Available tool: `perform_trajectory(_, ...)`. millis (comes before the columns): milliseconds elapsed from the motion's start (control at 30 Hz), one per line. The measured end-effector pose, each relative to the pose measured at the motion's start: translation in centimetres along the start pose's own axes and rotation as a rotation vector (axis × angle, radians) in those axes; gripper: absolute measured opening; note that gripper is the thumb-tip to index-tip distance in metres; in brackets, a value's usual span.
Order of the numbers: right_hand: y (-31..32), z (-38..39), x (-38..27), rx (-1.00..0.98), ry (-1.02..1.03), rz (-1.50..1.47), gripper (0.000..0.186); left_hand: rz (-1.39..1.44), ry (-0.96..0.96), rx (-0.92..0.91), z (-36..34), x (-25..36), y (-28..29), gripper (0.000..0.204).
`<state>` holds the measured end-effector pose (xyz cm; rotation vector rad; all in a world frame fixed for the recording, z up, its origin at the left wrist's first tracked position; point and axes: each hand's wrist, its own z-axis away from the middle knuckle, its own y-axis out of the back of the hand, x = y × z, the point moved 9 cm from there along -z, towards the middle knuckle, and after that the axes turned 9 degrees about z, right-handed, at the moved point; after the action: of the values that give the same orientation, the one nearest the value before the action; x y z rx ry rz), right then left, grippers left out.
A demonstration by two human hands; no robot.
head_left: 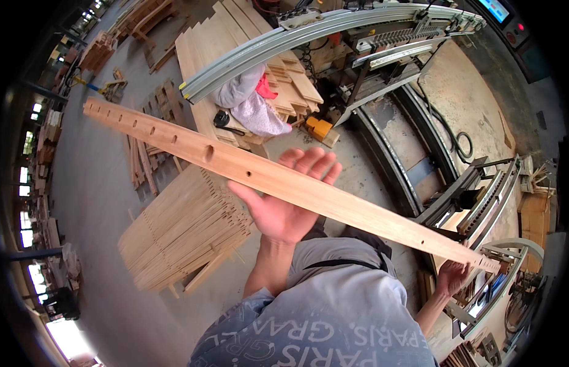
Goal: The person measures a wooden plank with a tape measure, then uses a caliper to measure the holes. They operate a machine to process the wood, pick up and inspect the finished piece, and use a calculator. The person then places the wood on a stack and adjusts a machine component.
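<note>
A long, narrow wooden board [342,200] stretches slantwise in front of me, from the upper left down to the right. Slots and holes of differing size are cut along its left half, and more small marks show near its right end. My left hand [283,215] carries it from below near the middle, palm up, the thumb at the near edge and the fingers reaching past the far edge. Close to the board's right end, my right hand [453,276] grips the lower edge, its fingers partly hidden.
A stack of slotted boards [180,229] lies left of me. Beyond it, an aluminium rail [266,50] spans more planks [214,40] and a bundled cloth [260,110]. A yellow foot pedal [320,129] sits on the floor. Dark machine rails [388,160] and a black hose [463,145] are at right.
</note>
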<state>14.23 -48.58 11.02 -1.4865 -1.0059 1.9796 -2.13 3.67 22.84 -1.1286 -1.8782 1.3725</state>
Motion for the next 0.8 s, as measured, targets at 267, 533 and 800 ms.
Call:
perform_trajectory(267, 6.5, 10.0, -2.2, 0.254, 0.155, -0.089, 0.075, 0.143, 0.193, 0.122, -0.8, -7.2, 0.2, 0.102)
perform_trajectory(533, 7.1, 12.6, -5.1, 0.326, 0.202, -0.02, 0.066, -0.251, 0.198, 0.165, 2.0, -11.7, 0.5, 0.09)
perform_trajectory(800, 13.8, 19.4, -14.7, 0.329, 0.333, -0.009, 0.064, -0.319, 0.285, 0.078, 6.3, -25.4, -3.3, 0.083)
